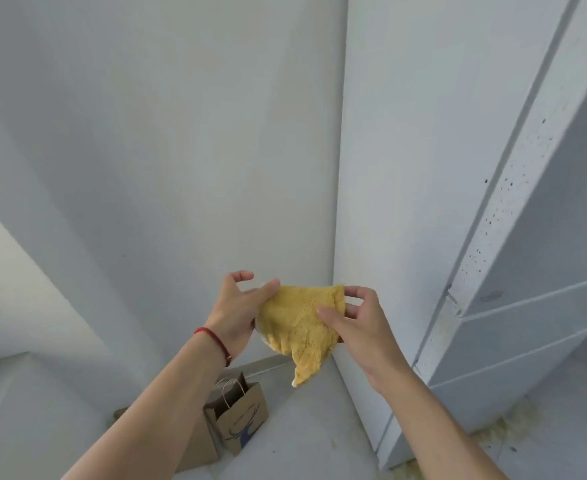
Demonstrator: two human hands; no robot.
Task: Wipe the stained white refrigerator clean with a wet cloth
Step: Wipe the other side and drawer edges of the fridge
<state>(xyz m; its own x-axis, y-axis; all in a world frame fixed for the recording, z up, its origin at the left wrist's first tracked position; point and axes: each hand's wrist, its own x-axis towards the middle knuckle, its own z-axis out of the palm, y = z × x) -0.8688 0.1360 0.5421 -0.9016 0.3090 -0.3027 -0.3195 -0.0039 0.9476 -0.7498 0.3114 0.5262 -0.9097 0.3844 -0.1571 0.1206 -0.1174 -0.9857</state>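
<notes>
The refrigerator (423, 168) runs off the top and right edges, so its full height and front are not shown. The left hand (240, 306) covers one edge of the yellow cloth (299, 323), and the right hand (357, 323) covers its other side. The left forearm hides part of the paper bags (240, 420); the print on one is too small to read.
</notes>
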